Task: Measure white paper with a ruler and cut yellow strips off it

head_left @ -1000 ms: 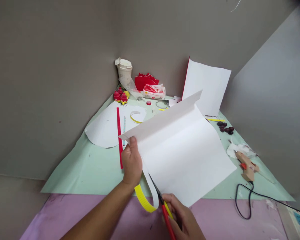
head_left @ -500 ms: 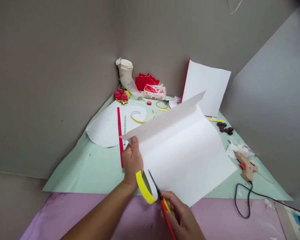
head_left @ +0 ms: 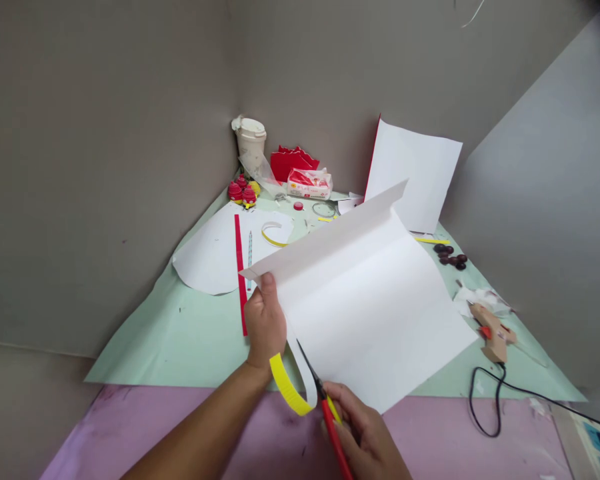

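Green-covered table [head_left: 200, 350]: your left hand [head_left: 267, 327] pinches the white sheet [head_left: 370, 313], your right hand [head_left: 363, 430] grips scissors [head_left: 334, 433] beside its curling yellow-backed strip [head_left: 289, 389].

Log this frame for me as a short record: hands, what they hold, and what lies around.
Left hand: left hand, gripping the near-left edge of a white sheet
Right hand: right hand, holding scissors by the handles
Between hands: curled strip, one face white, the other yellow
Left side: red strip beside a patterned pencil
Back: lidded white cup, tissue pack
Right side: glue gun, lying down
Blade opening: cannot tell
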`<state>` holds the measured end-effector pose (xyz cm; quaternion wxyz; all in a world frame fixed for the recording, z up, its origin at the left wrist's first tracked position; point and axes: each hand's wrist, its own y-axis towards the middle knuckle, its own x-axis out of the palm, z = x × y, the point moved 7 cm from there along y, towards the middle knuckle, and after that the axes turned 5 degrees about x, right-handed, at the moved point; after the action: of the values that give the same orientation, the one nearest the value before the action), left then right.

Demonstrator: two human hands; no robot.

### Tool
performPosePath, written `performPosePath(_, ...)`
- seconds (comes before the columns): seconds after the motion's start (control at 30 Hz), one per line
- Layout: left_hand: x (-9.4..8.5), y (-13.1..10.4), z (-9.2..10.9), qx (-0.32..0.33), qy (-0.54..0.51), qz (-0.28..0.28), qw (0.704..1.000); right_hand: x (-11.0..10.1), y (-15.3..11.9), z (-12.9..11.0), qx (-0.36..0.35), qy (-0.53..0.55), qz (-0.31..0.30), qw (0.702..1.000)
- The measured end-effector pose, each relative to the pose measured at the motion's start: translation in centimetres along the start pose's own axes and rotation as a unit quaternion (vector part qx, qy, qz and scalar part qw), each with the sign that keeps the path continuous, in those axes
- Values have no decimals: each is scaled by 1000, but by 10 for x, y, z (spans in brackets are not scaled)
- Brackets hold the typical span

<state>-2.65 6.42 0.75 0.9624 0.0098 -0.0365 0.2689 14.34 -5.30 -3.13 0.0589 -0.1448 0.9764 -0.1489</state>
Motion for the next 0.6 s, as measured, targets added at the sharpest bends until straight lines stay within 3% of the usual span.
performPosePath(0.6,0,1,0,-3,24,-10,1000,-4,-4,8,8,-10,49,999)
